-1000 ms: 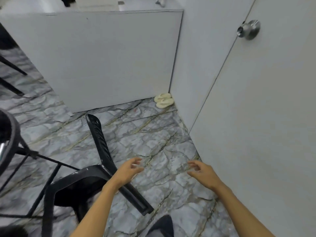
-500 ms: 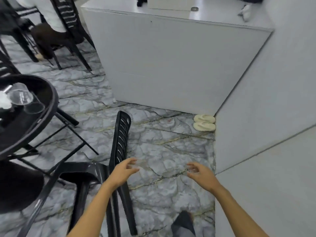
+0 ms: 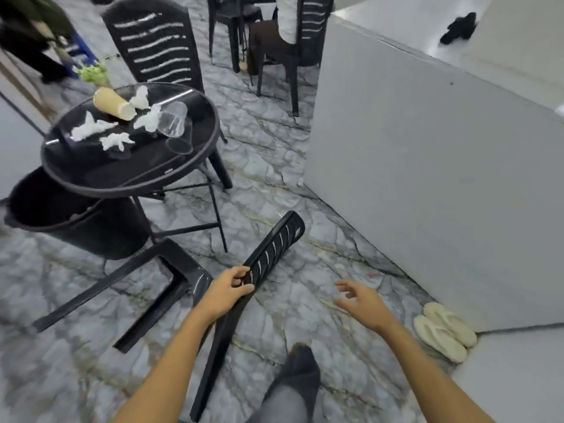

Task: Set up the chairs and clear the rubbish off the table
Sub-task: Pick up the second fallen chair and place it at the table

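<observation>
A black plastic chair (image 3: 274, 245) lies tipped over on the marble floor, its slatted back pointing away from me. My left hand (image 3: 227, 293) is closed around the edge of that back. My right hand (image 3: 361, 302) hovers open over the floor to the right, holding nothing. On the round black glass table (image 3: 128, 186) at the left lie a tipped paper cup (image 3: 113, 103), several crumpled white tissues (image 3: 88, 129) and clear plastic cups (image 3: 174, 119).
A black bin (image 3: 76, 221) stands under the table's left side. An upright black chair (image 3: 155, 44) is behind the table; a person sits on another chair (image 3: 283, 35) farther back. A white counter wall (image 3: 427, 178) bounds the right, with pale slippers (image 3: 444, 329) at its corner.
The view has swung left, bringing the table and its rubbish into sight. My left hand has moved from open above the fallen chair to closed on its back. My right hand stays open.
</observation>
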`<state>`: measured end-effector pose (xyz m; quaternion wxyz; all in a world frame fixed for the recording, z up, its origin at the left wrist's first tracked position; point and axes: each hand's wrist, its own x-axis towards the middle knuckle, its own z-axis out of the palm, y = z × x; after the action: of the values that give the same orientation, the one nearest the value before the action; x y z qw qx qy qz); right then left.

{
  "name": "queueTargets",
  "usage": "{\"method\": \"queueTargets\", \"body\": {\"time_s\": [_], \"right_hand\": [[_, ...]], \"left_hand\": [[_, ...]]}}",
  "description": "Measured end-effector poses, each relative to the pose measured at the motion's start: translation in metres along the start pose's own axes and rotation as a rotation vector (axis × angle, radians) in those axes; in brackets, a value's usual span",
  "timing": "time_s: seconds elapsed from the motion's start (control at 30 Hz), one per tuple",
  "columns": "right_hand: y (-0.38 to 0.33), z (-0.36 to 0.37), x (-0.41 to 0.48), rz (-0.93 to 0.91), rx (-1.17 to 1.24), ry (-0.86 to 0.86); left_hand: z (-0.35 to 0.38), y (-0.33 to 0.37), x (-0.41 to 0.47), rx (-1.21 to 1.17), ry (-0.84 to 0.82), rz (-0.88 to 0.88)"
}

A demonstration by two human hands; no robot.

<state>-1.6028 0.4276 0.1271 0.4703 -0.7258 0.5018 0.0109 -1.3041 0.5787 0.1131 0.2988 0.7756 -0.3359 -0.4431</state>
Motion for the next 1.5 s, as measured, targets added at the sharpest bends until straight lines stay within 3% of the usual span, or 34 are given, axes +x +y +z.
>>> {"method": "queueTargets", "body": {"time_s": [0.4,0.83,1.1,1.4,1.5], "right_hand": [[-0.083,-0.069,0.196,-0.206,-0.153,-0.250],[-0.125,-0.055,0.374,-0.377,-0.280,-0.606],[-0.082,0.030,0.498,-0.547,-0.424,-0.656],[-0.002,0.068,0.585,-0.620,-0.565,-0.622],[0.011,0.068,0.598,-0.563,-0.549,-0.633]], "left_hand": [[-0.002,0.069,0.103,-0.153,0.196,-0.120],[0.028,0.080,0.197,-0.469,0.507,-0.352],[0.065,-0.004,0.297,-0.397,0.561,-0.454],[0.121,-0.068,0.401,-0.225,0.430,-0.398],[0.127,-0.078,0.414,-0.168,0.402,-0.396]]}}
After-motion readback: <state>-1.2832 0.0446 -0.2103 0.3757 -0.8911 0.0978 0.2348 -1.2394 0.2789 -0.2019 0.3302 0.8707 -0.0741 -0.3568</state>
